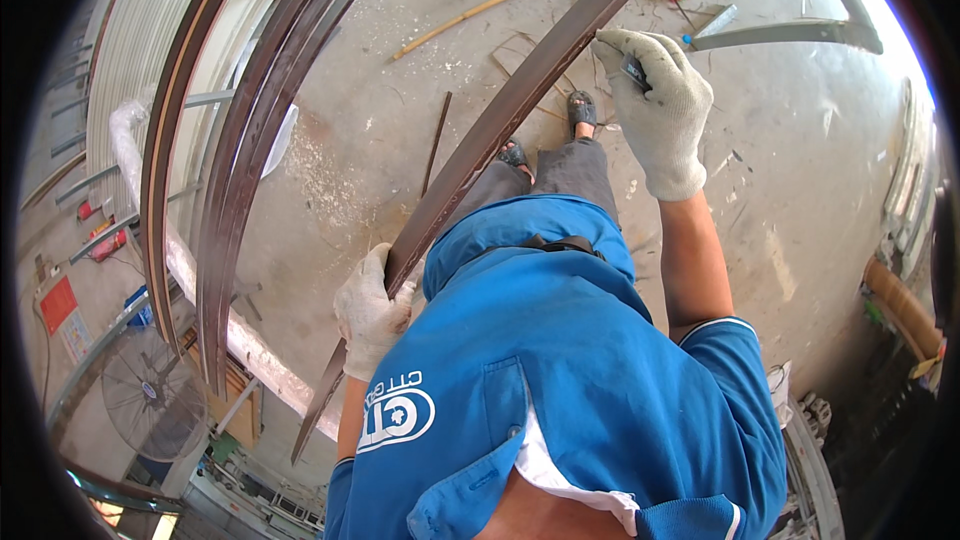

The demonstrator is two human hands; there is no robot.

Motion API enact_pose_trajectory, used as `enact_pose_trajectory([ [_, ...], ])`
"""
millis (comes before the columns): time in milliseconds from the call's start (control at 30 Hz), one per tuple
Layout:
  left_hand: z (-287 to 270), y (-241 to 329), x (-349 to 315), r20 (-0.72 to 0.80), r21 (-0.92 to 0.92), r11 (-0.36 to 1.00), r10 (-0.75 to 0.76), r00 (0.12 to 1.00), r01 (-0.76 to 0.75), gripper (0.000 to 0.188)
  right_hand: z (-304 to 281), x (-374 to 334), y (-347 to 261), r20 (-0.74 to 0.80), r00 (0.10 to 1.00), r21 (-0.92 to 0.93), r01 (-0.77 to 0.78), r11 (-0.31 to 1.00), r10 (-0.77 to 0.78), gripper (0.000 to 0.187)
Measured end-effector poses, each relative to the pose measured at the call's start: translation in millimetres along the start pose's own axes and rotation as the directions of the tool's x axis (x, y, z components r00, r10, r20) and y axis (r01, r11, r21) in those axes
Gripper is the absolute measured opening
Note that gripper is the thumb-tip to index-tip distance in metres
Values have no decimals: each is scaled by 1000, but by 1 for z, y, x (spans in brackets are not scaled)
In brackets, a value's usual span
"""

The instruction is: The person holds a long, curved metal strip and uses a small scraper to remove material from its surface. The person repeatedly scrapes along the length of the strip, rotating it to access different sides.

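Observation:
My left hand, in a pale knit glove, is closed around a long dark brown strip near its lower end. The strip slants across in front of me, from beside my left hip up to the top of the view. Its lower-right edge looks rough and nicked. Close to that edge, my right hand, gloved too, has its fingers curled round a small dark grey tool. Most of this tool is hidden in the glove, so its kind cannot be made out. The right fingertips are at or very near the strip's edge.
More long brown strips rest on a metal rack at my left. A standing fan is at lower left. On the concrete floor lie a bent yellowish pole, a thin dark strip and scraps. A grey metal frame stands far right.

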State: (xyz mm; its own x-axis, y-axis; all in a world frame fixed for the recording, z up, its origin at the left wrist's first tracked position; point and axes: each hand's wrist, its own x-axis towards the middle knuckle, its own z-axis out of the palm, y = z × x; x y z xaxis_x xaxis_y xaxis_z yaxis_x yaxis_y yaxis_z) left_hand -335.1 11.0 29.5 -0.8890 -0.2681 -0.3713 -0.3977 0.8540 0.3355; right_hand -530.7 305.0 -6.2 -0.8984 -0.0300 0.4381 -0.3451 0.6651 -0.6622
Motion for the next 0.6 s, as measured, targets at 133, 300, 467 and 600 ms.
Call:
enact_pose_trajectory([
  [133,6,-1,0,-28,70,997,25,999,-23,43,3,2,-6,7,1000,-104,9,995,-9,20],
  [300,6,2,0,-22,77,997,21,1000,-20,41,10,2,-11,43,998,-307,66,949,-55,19],
  [467,-1,8,1,118,24,996,-84,989,82,53,13,2,-2,0,1000,-130,7,992,-7,16],
  [600,0,11,1,149,60,994,-98,984,90,54,10,0,6,102,982,153,-172,973,157,8],
])
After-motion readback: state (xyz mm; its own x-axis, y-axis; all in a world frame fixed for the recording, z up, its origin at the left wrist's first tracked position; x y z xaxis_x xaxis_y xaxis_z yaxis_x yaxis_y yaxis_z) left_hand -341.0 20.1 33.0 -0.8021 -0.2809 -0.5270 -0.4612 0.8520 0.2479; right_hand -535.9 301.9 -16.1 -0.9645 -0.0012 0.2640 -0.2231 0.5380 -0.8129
